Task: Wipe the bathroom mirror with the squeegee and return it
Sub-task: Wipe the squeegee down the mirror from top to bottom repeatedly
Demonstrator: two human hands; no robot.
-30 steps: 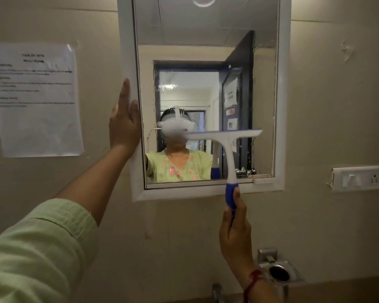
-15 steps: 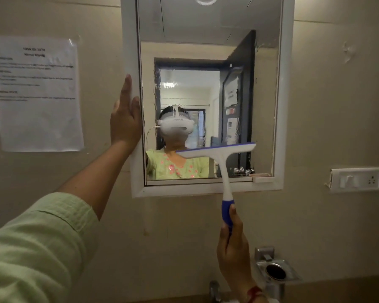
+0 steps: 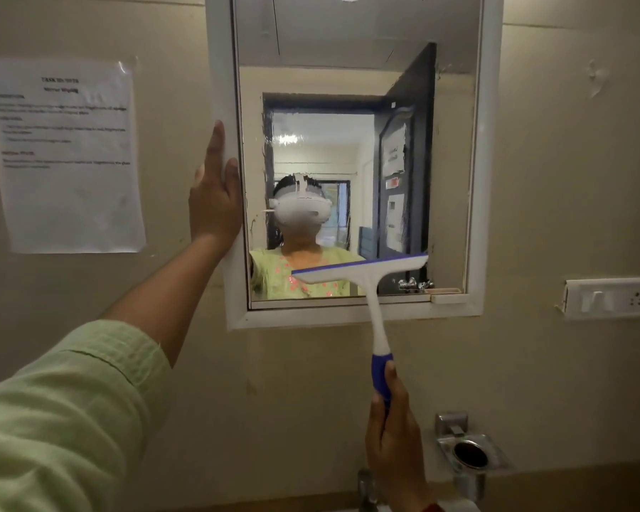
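Fingers [image 3: 377, 408] of the right hand [image 3: 394, 448] curled round the blue grip of the squeegee [image 3: 371, 301], thumb laid up along it. Its long axis ran nearly upright, the white stem leaning slightly left, head uppermost. The blade lay across the low part of the mirror [image 3: 348, 86], just above the bottom rail of the white frame [image 3: 490, 179] and tilted, right end higher, with the blue rubber edge along the top.

A pale green sleeve [image 3: 60, 408] led to the left hand [image 3: 215, 201], its fingers straight and pressed flat on the frame's left side.

Below and right of the mirror a steel wall holder [image 3: 470, 452] showed a round dark opening; what it held I could not tell. A white switch plate [image 3: 612, 299] sat to the right. Left of the mirror hung a printed paper notice [image 3: 67, 157], its text too blurred to read.
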